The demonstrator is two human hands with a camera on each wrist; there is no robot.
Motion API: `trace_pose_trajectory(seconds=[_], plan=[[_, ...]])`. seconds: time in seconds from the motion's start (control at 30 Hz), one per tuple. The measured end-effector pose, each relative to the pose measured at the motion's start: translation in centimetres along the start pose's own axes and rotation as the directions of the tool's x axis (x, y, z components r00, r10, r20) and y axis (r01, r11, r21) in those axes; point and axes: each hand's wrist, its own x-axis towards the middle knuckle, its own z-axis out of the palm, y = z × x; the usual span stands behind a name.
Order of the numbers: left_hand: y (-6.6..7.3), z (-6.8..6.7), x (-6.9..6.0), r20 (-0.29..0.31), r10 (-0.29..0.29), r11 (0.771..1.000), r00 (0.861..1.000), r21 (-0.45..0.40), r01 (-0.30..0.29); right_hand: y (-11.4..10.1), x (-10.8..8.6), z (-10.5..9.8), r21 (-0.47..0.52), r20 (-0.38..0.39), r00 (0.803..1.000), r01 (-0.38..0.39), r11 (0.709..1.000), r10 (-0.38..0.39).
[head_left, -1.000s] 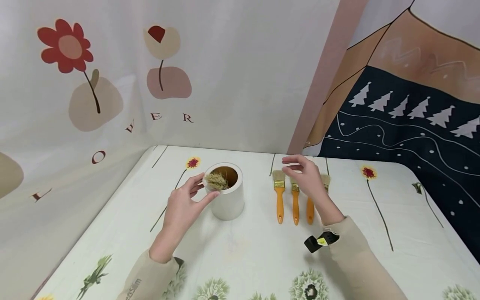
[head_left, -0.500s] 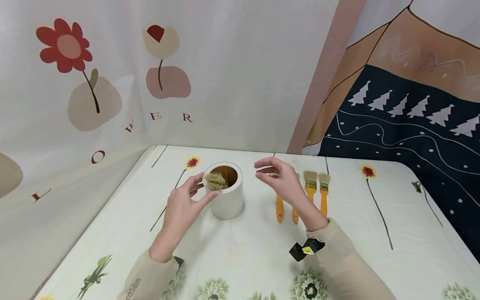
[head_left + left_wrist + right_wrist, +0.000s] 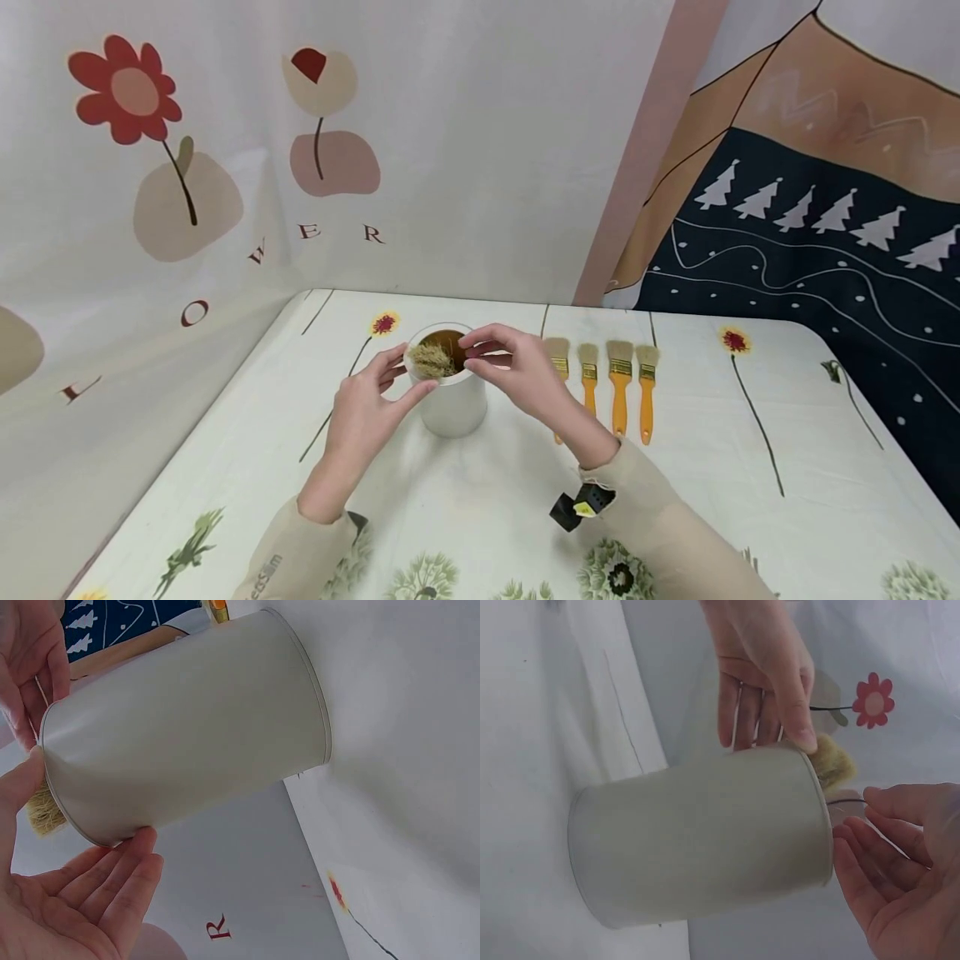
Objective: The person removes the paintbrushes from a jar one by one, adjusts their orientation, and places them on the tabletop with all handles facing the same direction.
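A white cylindrical container (image 3: 452,408) with a brown inside stands upright on the table. A tuft of straw-coloured, grass-like fibres (image 3: 432,361) sticks out of its opening on the left. My left hand (image 3: 367,408) holds the container near the rim, thumb on the near side and fingers on the far left, as the left wrist view confirms with its fingers (image 3: 124,877) along the wall. My right hand (image 3: 517,371) is at the right of the rim, fingertips at the opening, thumb and fingers apart. Whether it touches the rim, I cannot tell. The container's bottom inside is hidden.
Several paintbrushes with orange handles lie in a row to the right, among them a wide brush (image 3: 619,383) and a narrow one (image 3: 647,392); my right forearm partly covers the leftmost. A flower-printed cloth (image 3: 465,517) covers the table. Printed curtains (image 3: 480,167) hang behind.
My right hand has moved left from above the brushes to the container's rim, uncovering the brushes on the right. The left hand and the container have stayed in place.
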Motion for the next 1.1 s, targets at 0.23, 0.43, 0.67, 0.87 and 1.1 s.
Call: trace_pose_trajectory(seconds=[0.23, 0.43, 0.67, 0.87, 1.1], plan=[[0.1, 0.0, -0.1, -0.015, 0.031, 1.000, 0.999, 0.002, -0.031, -0.2, 1.3, 1.8, -0.227, 0.037, 0.998, 0.054, 0.972, -0.047], [0.0, 0.0, -0.2, -0.017, 0.023, 1.000, 1.000, -0.008, -0.023, -0.5, 1.8, 2.8, -0.523, 0.045, 0.997, 0.083, 0.848, -0.070], [0.0, -0.1, -0.1, -0.017, 0.021, 1.000, 1.000, -0.001, -0.021, -0.9, 2.1, 3.4, -0.671, 0.034, 0.998, 0.066, 0.738, -0.059], [0.1, -0.1, -0.2, -0.006, 0.014, 1.000, 1.000, -0.006, -0.014, -0.6, 2.5, 3.7, -0.690, 0.009, 0.997, 0.059, 0.722, -0.074], [0.0, 0.0, -0.1, -0.008, 0.017, 1.000, 1.000, -0.016, -0.017, -0.3, 2.5, 3.5, -0.627, -0.036, 0.996, 0.044, 0.778, -0.085]])
